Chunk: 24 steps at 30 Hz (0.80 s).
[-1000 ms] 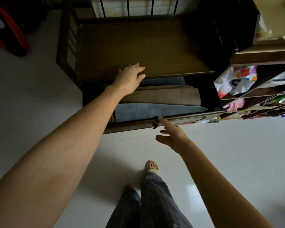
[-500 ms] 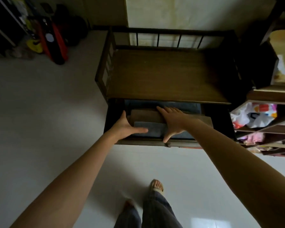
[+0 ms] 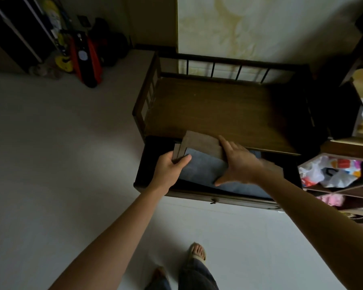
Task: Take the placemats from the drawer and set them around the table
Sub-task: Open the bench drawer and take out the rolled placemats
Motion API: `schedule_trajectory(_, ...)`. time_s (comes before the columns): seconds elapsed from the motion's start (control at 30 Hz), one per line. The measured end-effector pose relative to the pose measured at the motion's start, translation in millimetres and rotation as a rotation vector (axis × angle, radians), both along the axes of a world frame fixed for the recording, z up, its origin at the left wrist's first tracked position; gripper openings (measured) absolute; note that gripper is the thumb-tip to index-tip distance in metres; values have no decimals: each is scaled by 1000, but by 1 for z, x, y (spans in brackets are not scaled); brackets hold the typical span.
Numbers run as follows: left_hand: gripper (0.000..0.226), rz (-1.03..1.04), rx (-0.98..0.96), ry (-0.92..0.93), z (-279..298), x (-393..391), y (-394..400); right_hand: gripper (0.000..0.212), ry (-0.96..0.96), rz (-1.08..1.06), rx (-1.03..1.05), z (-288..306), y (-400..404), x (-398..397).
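The dark wooden drawer [image 3: 218,199] stands pulled out under a low wooden bench. In it lies a stack of placemats: brown ones [image 3: 201,144] on top of blue-grey ones [image 3: 205,170]. My left hand [image 3: 172,168] grips the stack's left edge, thumb on top, and that end is tilted up above the drawer. My right hand [image 3: 239,164] holds the stack's right side, fingers spread over it. More blue-grey cloth [image 3: 247,190] lies in the drawer below my right wrist.
The bench top [image 3: 222,109] has a railed back and sides against the wall. At right, open shelves [image 3: 344,191] hold plastic bags and small items. Red and yellow things [image 3: 82,57] lean at the far left. My feet stand on pale floor [image 3: 50,164].
Both hands went into the drawer, took hold of the placemat stack and raised its left end. The camera tilted up and back.
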State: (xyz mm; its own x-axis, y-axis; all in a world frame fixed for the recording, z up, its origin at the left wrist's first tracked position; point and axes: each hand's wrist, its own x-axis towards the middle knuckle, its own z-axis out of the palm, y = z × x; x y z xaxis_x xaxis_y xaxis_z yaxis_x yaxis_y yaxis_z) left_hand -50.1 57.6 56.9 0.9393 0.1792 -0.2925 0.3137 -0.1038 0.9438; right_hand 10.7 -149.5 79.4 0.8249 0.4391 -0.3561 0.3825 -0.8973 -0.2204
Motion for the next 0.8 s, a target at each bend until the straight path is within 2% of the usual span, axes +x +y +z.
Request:
schedule_trajectory(0.1, 7, 121, 0, 191, 4, 13, -9, 124, -497, 80, 10, 2, -8, -33)
schedule_trajectory(0.13, 9, 158, -18, 270, 7, 18, -11, 118, -587, 102, 14, -1, -7, -44)
schedule_trajectory(0.2, 17, 194, -83, 412, 17, 25, -15, 117, -583, 85, -33, -12, -1, -58)
schedule_trajectory(0.27, 35, 185, -107, 492, 25, 29, -19, 113, -547, 15, -53, -25, 3, -57)
schedule_trajectory(0.37, 44, 154, -100, 546, 31, 30, -17, 71, -580, 34, 52, -31, 4, -45)
schedule_trajectory(0.43, 51, 119, -83, 543, 30, 26, -12, 44, -531, 70, 91, -28, 3, -42)
schedule_trajectory(0.53, 71, -32, 115, 435, 27, 9, -9, 28, -403, 61, 65, -18, 5, -41)
schedule_trajectory(0.63, 111, -255, 595, 90, 29, -14, -6, 28, -330, 37, -9, -1, 10, -25)
schedule_trajectory(0.67, 117, -332, 769, -54, 29, -18, -4, 28, -296, 33, -10, 8, 11, -19)
schedule_trajectory(0.73, 109, -409, 902, -245, 31, -16, 2, 33, -219, 28, 20, 22, 11, -13)
schedule_trajectory(0.8, 88, -418, 845, -336, 32, -4, 9, 37, -124, 22, 15, 34, 9, -9)
